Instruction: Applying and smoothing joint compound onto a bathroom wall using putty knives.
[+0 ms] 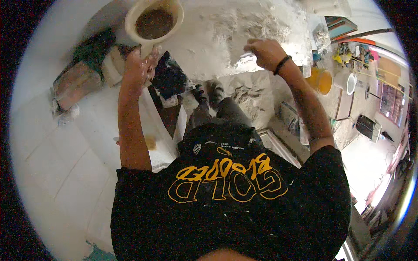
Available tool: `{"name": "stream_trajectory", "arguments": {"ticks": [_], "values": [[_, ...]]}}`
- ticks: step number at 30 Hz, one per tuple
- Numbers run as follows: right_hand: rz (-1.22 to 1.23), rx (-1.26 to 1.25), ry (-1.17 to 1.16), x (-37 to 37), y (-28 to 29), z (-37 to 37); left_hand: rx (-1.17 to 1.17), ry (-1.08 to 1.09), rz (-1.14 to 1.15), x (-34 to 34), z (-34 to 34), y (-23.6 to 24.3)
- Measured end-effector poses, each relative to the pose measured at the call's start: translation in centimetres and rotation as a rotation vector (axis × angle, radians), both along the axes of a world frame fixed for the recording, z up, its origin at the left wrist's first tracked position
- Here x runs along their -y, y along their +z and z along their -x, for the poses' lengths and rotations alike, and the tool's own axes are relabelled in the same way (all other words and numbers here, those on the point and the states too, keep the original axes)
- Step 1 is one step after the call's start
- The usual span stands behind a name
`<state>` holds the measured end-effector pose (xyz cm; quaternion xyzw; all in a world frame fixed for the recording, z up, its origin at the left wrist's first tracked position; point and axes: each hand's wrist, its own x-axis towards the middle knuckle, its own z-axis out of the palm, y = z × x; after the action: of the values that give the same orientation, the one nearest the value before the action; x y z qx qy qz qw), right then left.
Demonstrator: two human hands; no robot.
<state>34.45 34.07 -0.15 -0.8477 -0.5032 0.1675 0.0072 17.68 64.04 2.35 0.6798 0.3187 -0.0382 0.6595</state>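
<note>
My left hand (143, 65) is wrapped round the handle of a cream-coloured jug (129, 22), raised over the far left. The jug's mouth faces up, and its inside looks grey-brown; whether that is contents or the bottom I cannot tell. White residue coats the fingers of this hand. My right hand (266, 53), with a dark band at its wrist, hovers close above a work surface (196, 39) covered in white powder. Its fingers are curled together, and anything between them is hidden. Rough, clumpy powder (252, 24) lies beyond that hand.
A black plastic bag (169, 77) sits beside my left wrist, with a brown block-like bundle (78, 85) farther left. To the right stand a yellow bucket (323, 81) and a white bucket (346, 82). Powdery material (252, 93) covers a lower surface near my feet.
</note>
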Motion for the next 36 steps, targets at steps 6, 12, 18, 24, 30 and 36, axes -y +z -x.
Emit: {"name": "stream_trajectory", "arguments": {"ticks": [6,12,18,24,30,36], "values": [[0.057,0.055,0.054,-7.0,0.5,-1.6,-0.011,0.05,0.104,-1.5,3.3,0.3],[-0.146,0.101,-0.031,-10.3,1.6,-1.6,0.015,0.13,0.209,-2.1,5.8,0.7],[-0.162,0.153,-0.177,-10.5,2.9,-0.7,0.01,0.115,0.203,-2.8,5.5,1.5],[-0.522,0.058,-0.455,-11.2,2.8,4.5,0.032,-0.029,-0.001,-4.0,4.3,0.5],[-0.428,0.197,-0.631,-12.3,1.5,2.4,0.216,-0.079,-0.026,-3.4,3.4,1.4],[-0.333,0.07,-0.692,-9.8,3.1,0.0,0.097,-0.014,0.017,-4.7,2.8,1.0]]}}
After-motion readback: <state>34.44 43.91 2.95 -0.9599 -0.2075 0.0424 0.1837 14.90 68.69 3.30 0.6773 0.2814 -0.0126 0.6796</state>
